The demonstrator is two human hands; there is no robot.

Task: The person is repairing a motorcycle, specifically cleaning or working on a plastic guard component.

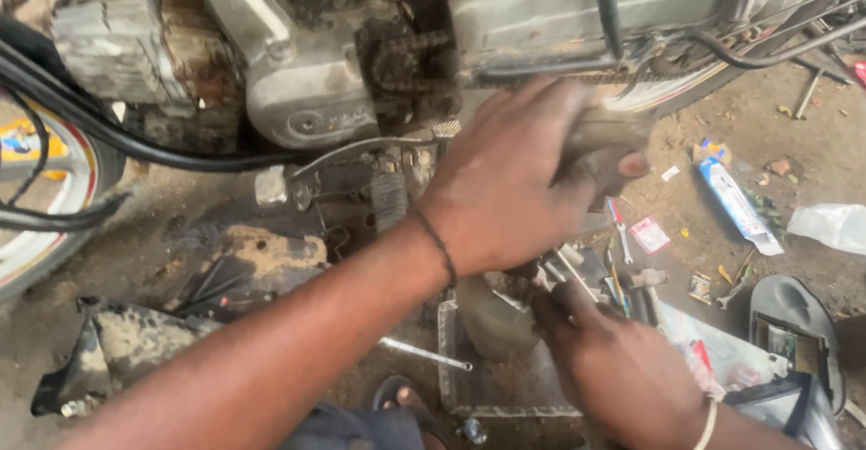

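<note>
My left hand (514,188) reaches across to the side of a motorcycle, under its drive chain (424,53). Its fingers are closed on a dirty grey piece (600,139), blurred, either a rag or a cover. A black thread band circles that wrist. My right hand (613,360), with a white band at the wrist, is lower down at a shallow metal tray (451,360). Its fingertips are among thin metal tools (568,265) and a grey rounded part (492,319); whether they grip anything is hidden.
The silver engine cover (298,89), a foot peg (390,199) and a bent lever (361,148) are just left of my left hand. A wheel (36,215) stands far left. A black panel (117,342), a blue-and-white box (735,202), a plastic bag (830,225) and loose tools lie on the dirt.
</note>
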